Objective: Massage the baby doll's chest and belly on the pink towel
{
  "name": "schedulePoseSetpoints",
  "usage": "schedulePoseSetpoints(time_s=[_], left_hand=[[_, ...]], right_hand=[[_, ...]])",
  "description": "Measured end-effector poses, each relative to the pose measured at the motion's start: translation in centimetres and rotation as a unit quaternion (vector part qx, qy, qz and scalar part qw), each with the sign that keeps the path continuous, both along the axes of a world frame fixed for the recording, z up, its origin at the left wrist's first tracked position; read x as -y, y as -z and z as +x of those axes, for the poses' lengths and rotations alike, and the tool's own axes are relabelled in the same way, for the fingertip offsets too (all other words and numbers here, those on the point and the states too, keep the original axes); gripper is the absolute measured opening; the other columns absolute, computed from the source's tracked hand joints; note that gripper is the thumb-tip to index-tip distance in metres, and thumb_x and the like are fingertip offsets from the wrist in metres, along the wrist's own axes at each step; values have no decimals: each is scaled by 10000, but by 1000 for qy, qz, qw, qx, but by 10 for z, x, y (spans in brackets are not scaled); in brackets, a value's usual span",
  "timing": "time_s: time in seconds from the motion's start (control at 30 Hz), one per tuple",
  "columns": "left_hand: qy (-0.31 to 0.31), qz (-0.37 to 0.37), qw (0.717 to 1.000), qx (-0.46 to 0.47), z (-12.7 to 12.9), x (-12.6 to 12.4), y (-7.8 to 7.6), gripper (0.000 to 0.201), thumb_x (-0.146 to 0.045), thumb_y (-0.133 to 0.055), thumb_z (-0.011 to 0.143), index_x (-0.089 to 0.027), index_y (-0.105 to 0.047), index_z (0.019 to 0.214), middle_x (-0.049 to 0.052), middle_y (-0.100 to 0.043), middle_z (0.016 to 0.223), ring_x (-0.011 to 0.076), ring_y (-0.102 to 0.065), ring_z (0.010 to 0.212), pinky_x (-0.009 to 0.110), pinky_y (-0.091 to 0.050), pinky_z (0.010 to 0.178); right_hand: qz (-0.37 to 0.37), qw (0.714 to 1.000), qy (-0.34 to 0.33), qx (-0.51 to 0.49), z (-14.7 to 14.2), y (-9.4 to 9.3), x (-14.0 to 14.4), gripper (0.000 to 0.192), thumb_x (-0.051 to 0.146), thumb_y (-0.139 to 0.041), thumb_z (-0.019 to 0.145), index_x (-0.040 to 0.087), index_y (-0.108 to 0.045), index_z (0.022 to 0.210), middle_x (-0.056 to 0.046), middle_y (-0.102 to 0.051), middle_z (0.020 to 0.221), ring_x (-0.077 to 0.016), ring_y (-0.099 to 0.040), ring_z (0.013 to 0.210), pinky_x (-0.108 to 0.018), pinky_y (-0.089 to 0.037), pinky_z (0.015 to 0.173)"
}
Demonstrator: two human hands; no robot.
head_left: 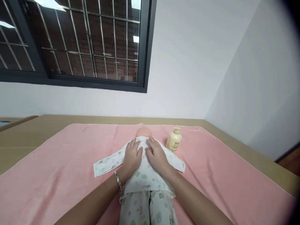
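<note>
**Both palms flat on the doll's chest**

A doll (145, 175) in printed pyjamas lies on its back on the pink towel (58, 168), head toward the far edge, legs toward the near edge, so its long axis runs straight away from the person. The left hand (132, 156) and right hand (156, 155) rest side by side on its chest, fingers spread and open, pointing toward the head (143, 132); neither grips anything. Both are equally near. 1 cream pump bottle (174, 140) stands upright just right of the doll's shoulder, close to the towel's far edge.
</note>
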State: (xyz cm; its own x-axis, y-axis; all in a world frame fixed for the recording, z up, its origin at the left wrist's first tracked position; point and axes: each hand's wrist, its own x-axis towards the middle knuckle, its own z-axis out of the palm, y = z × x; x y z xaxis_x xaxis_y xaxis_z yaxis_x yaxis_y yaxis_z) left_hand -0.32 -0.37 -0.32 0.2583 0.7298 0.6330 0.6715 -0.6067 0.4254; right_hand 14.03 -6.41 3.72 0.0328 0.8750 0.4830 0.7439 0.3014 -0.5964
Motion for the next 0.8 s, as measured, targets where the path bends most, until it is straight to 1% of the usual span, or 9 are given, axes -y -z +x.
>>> schedulePoseSetpoints(time_s=[0.13, 0.27, 0.33, 0.43, 0.5, 0.57, 0.63, 0.7, 0.8], left_hand=[[3, 4, 1000, 1, 0, 0, 0, 375, -318, -375, 939, -170, -572, 1222, 120, -557, 1329, 279, -454, 1281, 509, -363, 1095], [1, -1, 1000, -10, 0, 2, -3, 394, -306, -370, 939, -141, -554, 1246, 135, -543, 1351, 281, -443, 1298, 508, -348, 1109], [-5, -4, 1000, -11, 0, 5, -6, 399, -317, -378, 938, -135, -554, 1247, 140, -537, 1359, 288, -434, 1311, 513, -342, 1113], [0, -14, 1000, 11, 2, 14, -18, 393, -339, -394, 937, -144, -568, 1230, 132, -535, 1369, 287, -417, 1332, 527, -295, 1141], [29, -43, 997, 56, 7, 25, -31, 391, -352, -403, 936, -164, -569, 1235, 111, -538, 1374, 266, -418, 1339, 512, -265, 1162], [72, -101, 984, 130, 16, 35, -47, 403, -377, -420, 931, -189, -561, 1257, 87, -543, 1378, 245, -431, 1335, 478, -276, 1164], [119, -185, 949, 227, 31, 43, -64, 411, -410, -436, 921, -208, -572, 1252, 72, -550, 1376, 238, -450, 1324, 443, -315, 1147], [181, -298, 880, 322, 49, 44, -80, 429, -428, -406, 924, -182, -595, 1220, 92, -551, 1376, 231, -473, 1311, 404, -346, 1132], [288, -498, 706, 412, 82, 36, -102, 602, -502, -283, 942, -71, -527, 1285, 189, -512, 1394, 221, -505, 1288, 345, -397, 1097]], right_hand=[[19, 1000, 12, -1, 0, -5, 3, 472, 217, -414, 900, 157, -516, 1357, -106, -407, 1484, -221, -343, 1383, -416, -284, 1137], [-27, 994, -47, 94, 0, -9, 4, 430, 215, -407, 917, 148, -557, 1314, -126, -457, 1445, -242, -347, 1382, -440, -238, 1148], [-44, 991, -64, 107, 5, -20, 7, 420, 232, -421, 917, 156, -565, 1304, -124, -460, 1443, -242, -349, 1382, -430, -257, 1138], [-49, 994, -41, 90, 25, -47, 13, 464, 256, -445, 904, 157, -526, 1350, -117, -406, 1484, -247, -312, 1403, -428, -267, 1135], [-42, 996, -13, 79, 44, -64, 17, 498, 281, -438, 908, 152, -488, 1386, -117, -375, 1501, -249, -290, 1414, -441, -245, 1147], [-35, 997, 18, 67, 65, -76, 17, 510, 309, -424, 916, 151, -472, 1399, -113, -377, 1500, -245, -295, 1412, -444, -241, 1151], [-30, 996, 56, 62, 87, -80, 15, 531, 314, -412, 916, 121, -455, 1409, -127, -380, 1496, -250, -296, 1412, -440, -243, 1155], [-29, 993, 88, 70, 106, -78, 10, 557, 260, -398, 900, 61, -423, 1420, -156, -370, 1496, -261, -281, 1416, -431, -236, 1162], [-28, 992, 90, 80, 127, -71, 2, 607, 146, -376, 842, 16, -377, 1434, -171, -342, 1509, -257, -258, 1425, -416, -225, 1171]])
